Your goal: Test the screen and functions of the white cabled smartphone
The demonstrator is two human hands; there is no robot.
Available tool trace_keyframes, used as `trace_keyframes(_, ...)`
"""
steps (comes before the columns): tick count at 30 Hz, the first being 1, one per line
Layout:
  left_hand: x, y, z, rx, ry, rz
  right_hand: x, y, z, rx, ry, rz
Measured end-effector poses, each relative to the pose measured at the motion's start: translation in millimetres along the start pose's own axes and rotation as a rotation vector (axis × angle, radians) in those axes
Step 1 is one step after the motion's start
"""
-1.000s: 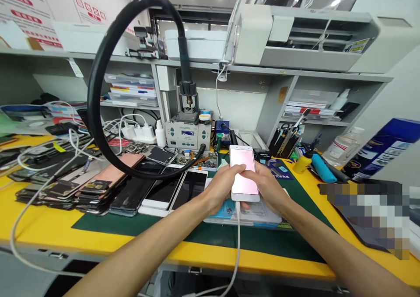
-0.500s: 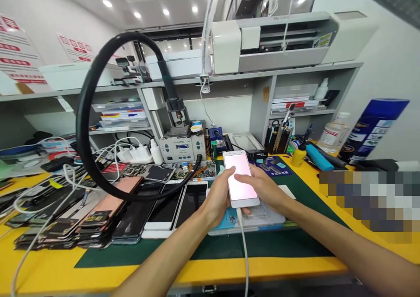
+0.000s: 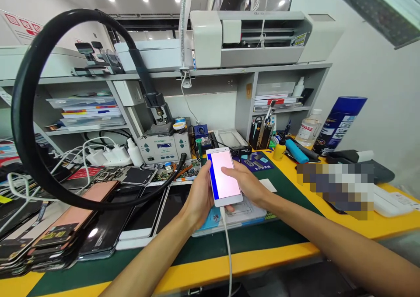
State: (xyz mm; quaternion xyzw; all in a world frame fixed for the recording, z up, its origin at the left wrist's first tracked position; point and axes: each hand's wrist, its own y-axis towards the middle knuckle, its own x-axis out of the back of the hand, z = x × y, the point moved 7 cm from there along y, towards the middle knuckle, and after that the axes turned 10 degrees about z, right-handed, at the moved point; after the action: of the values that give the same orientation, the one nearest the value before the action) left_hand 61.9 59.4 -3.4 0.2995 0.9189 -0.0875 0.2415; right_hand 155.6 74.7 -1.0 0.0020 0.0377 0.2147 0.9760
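A white phone (image 3: 225,179) with a lit pale pink screen and a blue strip down its left side is held above the green mat. My left hand (image 3: 199,196) wraps round its left edge, thumb along the side. On the right edge my right hand (image 3: 247,181) also holds it, its thumb over the screen; some fingers are hidden behind the phone. A white cable (image 3: 229,249) runs from the phone's bottom end down past the table's front edge. Under the hands lies a flat clear-and-blue package (image 3: 210,227).
Stacked phones and screens (image 3: 62,227) cover the left side. A thick black hose (image 3: 24,109) arches over them from a grey station (image 3: 164,148). At the right stand a yellow bottle (image 3: 279,150), a clear bottle (image 3: 307,128) and a blue can (image 3: 341,124).
A blue strip now shows on the left of the phone's screen, which was all pale pink. The view has shifted to the right, and both hands still hold the phone.
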Motion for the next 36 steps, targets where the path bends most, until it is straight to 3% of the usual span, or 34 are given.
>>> trace_keyframes(5, -0.8, 0, 0, 0.013, 0.012, 0.008, 1, -1, 4, -0.002, -0.070, -0.015)
trace_keyframes(11, -3.2, 1, -3, -0.013, 0.025, 0.009, -4, -2, 15, 0.111, -0.250, 0.031)
trace_keyframes(21, -2.0, -2, -3, -0.019, 0.032, -0.007, -1, 0, 5, 0.077, 0.002, 0.028)
trace_keyframes(36, 2.7, -1, -4, -0.021, 0.129, -0.088, 16, 11, -2, 0.135, -0.142, -0.031)
